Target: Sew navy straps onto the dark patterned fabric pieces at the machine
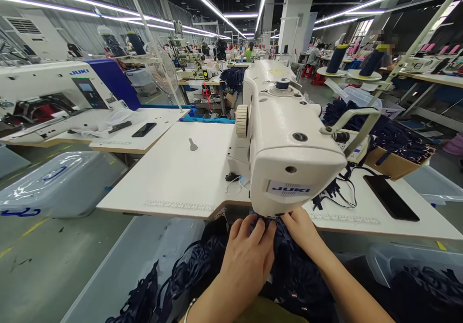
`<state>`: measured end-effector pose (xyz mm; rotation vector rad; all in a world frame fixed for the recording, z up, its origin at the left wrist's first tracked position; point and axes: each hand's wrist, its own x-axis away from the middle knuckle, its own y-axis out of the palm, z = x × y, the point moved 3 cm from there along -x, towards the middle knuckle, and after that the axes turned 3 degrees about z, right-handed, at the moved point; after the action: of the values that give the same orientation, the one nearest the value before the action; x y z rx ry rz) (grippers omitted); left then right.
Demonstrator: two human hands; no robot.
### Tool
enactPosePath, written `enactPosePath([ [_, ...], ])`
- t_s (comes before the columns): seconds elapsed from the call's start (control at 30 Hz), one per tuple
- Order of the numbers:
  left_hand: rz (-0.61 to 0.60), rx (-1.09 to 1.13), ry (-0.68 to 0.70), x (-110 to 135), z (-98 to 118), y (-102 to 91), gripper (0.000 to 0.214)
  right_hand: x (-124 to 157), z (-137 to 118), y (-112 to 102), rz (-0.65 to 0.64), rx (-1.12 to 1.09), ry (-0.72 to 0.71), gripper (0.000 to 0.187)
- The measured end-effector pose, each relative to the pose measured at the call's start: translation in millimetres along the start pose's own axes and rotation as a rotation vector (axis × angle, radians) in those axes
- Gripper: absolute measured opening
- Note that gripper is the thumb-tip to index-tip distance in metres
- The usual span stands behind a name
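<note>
A white Juki sewing machine [285, 134] stands on a white table [173, 173] in front of me. Dark navy fabric [289, 270] lies bunched under the machine's head and spills down over my lap. My left hand [249, 260] rests on the fabric just below the machine head, fingers bent and pressed onto the cloth. My right hand [302, 229] is beside it, fingers curled on the same fabric right at the needle area. The needle itself is hidden behind the machine head.
A black phone [390, 197] lies on the table's right part. A cardboard box [394, 161] with navy pieces sits behind it. Clear plastic bins [61, 183] stand to the left. Another Juki machine [54, 91] is on the left table. Other workers sit far back.
</note>
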<state>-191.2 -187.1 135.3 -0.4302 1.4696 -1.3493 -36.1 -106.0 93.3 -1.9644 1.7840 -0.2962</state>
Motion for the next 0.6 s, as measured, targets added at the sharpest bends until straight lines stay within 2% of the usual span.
enactPosePath([
  [0.13, 0.020, -0.014, 0.039, 1, 1, -6.8, 0.050, 6, -5, -4, -0.006, -0.173, -0.021, 0.028],
  [0.2, 0.042, -0.051, 0.042, 3, -2, -7.6, 0.041, 13, -6, -6, -0.030, -0.225, -0.003, 0.025],
  [0.27, 0.089, -0.069, 0.069, 5, -6, -6.5, 0.036, 20, -5, -5, -0.058, -0.216, 0.009, 0.020],
  [0.33, 0.118, -0.077, 0.152, 9, -8, -3.0, 0.042, 25, -5, -3, -0.066, -0.177, 0.016, 0.016],
  [0.43, 0.106, -0.103, 0.234, 13, -5, 3.4, 0.043, 25, -4, 0, -0.035, -0.125, 0.041, 0.013],
  [0.6, 0.116, -0.171, 0.126, 14, 2, 5.9, 0.036, 18, -8, -1, 0.005, -0.007, 0.091, 0.011],
])
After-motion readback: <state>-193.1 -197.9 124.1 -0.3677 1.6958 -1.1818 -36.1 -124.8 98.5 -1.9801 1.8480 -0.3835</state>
